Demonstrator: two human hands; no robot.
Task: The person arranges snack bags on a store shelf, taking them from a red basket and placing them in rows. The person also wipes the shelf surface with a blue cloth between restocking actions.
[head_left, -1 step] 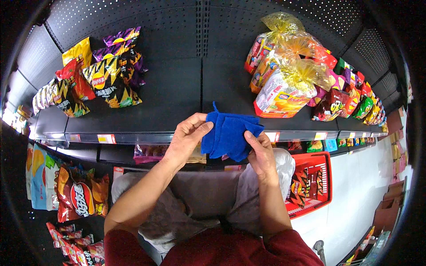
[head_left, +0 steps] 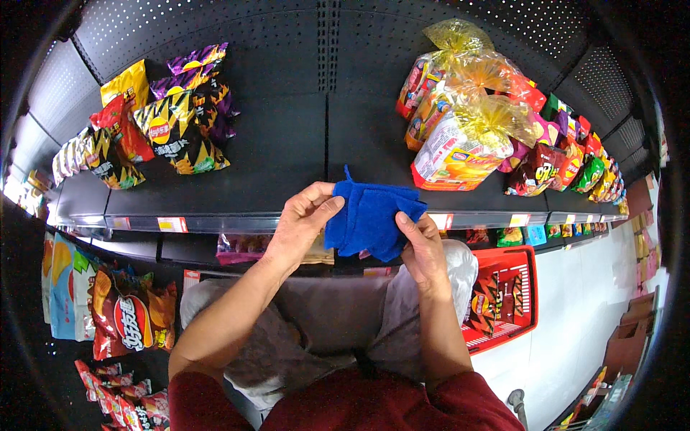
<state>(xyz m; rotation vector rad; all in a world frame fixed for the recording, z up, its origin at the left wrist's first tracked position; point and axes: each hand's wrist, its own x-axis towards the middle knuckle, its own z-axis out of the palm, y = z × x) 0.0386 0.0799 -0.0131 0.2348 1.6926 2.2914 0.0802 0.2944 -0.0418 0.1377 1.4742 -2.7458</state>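
Note:
A folded blue cloth [head_left: 372,221] hangs between my two hands, just in front of the black shelf's front edge. My left hand [head_left: 307,215] pinches its left side between thumb and fingers. At the cloth's right side, my right hand [head_left: 422,248] grips it with the thumb on top and the fingers behind, mostly hidden. A small loop of the cloth sticks up at its upper left corner. Behind it lies the dark shelf board [head_left: 287,165], with crisp bags [head_left: 180,136] standing to the left and clear-wrapped gift packs [head_left: 463,151] to the right.
Price tags [head_left: 172,225] line the shelf's front edge. A red shopping basket [head_left: 530,287] holding snack bags stands on the white floor to the right of my knee. Large snack bags [head_left: 133,316] are at the lower left. More small bags [head_left: 568,165] fill the far right shelf.

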